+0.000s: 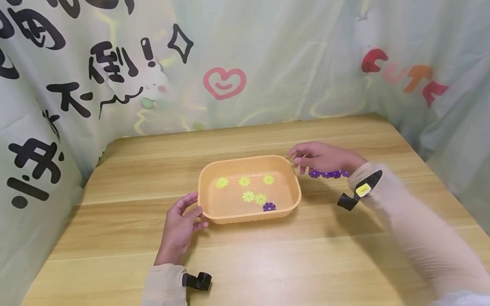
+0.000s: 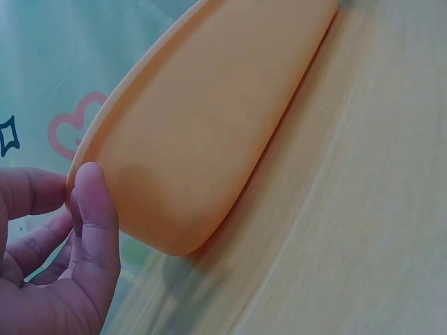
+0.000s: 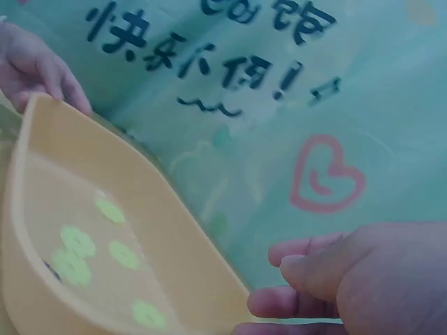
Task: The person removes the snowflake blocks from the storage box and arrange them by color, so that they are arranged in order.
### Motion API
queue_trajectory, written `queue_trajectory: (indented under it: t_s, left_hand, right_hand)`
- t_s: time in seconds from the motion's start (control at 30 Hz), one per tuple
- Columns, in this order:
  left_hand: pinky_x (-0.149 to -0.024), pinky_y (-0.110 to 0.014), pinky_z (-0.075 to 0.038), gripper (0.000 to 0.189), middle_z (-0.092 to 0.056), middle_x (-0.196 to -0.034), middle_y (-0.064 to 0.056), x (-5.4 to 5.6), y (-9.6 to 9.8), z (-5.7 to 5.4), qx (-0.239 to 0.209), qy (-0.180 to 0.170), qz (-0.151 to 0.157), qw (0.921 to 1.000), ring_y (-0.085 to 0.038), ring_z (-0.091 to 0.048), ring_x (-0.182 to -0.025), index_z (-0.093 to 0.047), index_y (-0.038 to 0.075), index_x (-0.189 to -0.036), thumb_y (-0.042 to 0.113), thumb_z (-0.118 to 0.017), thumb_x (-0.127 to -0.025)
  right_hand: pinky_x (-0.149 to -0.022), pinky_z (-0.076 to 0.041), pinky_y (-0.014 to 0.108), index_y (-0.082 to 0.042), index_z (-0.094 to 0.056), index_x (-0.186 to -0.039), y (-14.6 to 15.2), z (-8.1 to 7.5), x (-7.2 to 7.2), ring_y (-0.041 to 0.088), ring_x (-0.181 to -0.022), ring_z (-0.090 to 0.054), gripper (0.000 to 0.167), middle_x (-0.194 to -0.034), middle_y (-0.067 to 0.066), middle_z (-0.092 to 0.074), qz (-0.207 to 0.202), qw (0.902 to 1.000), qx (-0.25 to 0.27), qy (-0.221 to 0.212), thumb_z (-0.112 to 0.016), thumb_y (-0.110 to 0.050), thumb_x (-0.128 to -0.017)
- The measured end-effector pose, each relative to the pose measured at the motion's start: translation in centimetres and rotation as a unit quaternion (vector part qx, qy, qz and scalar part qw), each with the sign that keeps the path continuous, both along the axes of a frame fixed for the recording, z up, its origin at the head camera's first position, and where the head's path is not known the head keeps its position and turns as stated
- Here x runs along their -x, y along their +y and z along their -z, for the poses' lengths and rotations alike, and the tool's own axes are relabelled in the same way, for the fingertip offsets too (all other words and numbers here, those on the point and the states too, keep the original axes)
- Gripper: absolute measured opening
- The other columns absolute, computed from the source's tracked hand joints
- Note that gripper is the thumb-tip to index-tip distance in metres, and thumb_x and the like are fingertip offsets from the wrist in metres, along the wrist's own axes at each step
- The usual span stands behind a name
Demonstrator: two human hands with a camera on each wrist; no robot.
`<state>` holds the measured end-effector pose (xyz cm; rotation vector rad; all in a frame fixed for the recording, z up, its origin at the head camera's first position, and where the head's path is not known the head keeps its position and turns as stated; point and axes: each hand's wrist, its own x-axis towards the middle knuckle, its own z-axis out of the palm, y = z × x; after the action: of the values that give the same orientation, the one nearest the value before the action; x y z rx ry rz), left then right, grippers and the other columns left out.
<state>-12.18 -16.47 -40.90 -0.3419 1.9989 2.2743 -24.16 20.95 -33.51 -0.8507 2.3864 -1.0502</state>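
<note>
A shallow orange plastic basin (image 1: 251,216) with rounded corners stands in the middle of the table. My left hand (image 1: 178,229) pinches its left end, thumb on the outer wall and fingers at the rim, as the left wrist view shows. Inside lie several yellow flower-shaped pieces (image 1: 244,181) and one purple flower-shaped piece (image 1: 269,206) by the near wall. At the basin's far right corner is my right hand (image 1: 325,157), its fingers loosely bent, fingertips beside the rim and nothing seen between them. Several purple flower pieces (image 1: 328,173) lie in a row beyond that wrist, partly hidden by it.
The wooden table (image 1: 252,265) runs back to a pale printed curtain (image 1: 281,52), which also hangs along both sides. Each forearm wears a sleeve and a black wrist strap, the left one's bracket (image 1: 197,281) close over the tabletop.
</note>
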Motion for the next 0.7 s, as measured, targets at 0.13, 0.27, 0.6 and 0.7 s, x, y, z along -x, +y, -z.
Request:
queue_trajectory:
  t_s: [0.13, 0.27, 0.6, 0.7]
  left_hand:
    - [-0.061, -0.025, -0.058, 0.042, -0.04, -0.136, -0.014, 0.0, -0.1, 0.0, 0.003, 0.002, 0.002, 1.0, -0.017, -0.055, -0.083, -0.047, 0.003, -0.136, -0.004, -0.054, -0.095]
    - [-0.061, -0.025, -0.059, 0.042, -0.04, -0.136, -0.014, 0.0, -0.1, 0.0, 0.003, 0.002, 0.003, 1.0, -0.017, -0.055, -0.082, -0.047, 0.002, -0.136, -0.004, -0.055, -0.095]
    - [-0.061, -0.025, -0.058, 0.042, -0.041, -0.136, -0.013, 0.1, 0.0, 0.0, 0.004, -0.002, -0.003, 1.0, -0.017, -0.056, -0.081, -0.048, 0.003, -0.135, -0.005, -0.055, -0.094]
    - [-0.061, -0.025, -0.058, 0.042, -0.041, -0.135, -0.014, 0.1, 0.0, 0.0, 0.005, -0.002, -0.003, 1.0, -0.017, -0.056, -0.081, -0.048, 0.003, -0.135, -0.005, -0.055, -0.094]
  right_hand:
    - [-0.073, -0.056, 0.051, 0.002, -0.056, -0.125, -2.1, 0.2, -0.2, 0.026, -0.085, -0.063, 0.026, -0.102, 0.02, -0.061, -0.038, 0.9992, 0.006, -0.007, -0.045, -0.008, -0.102]
    - [-0.075, -0.056, 0.046, 0.003, -0.054, -0.125, -4.0, 0.4, -0.5, 0.031, -0.09, -0.064, 0.027, -0.106, 0.022, -0.059, -0.065, 0.9973, 0.004, -0.035, -0.043, -0.009, -0.103]
    - [-0.082, -0.056, 0.042, 0.006, -0.047, -0.117, -7.7, 1.2, -0.8, 0.032, -0.093, -0.064, 0.019, -0.096, 0.021, -0.061, -0.143, 0.9831, -0.036, -0.109, -0.039, -0.005, -0.104]
    - [-0.086, -0.056, 0.037, 0.004, -0.045, -0.116, -8.4, 1.7, -0.7, 0.028, -0.095, -0.065, 0.017, -0.099, 0.019, -0.062, -0.152, 0.9753, -0.061, -0.148, -0.038, -0.006, -0.105]
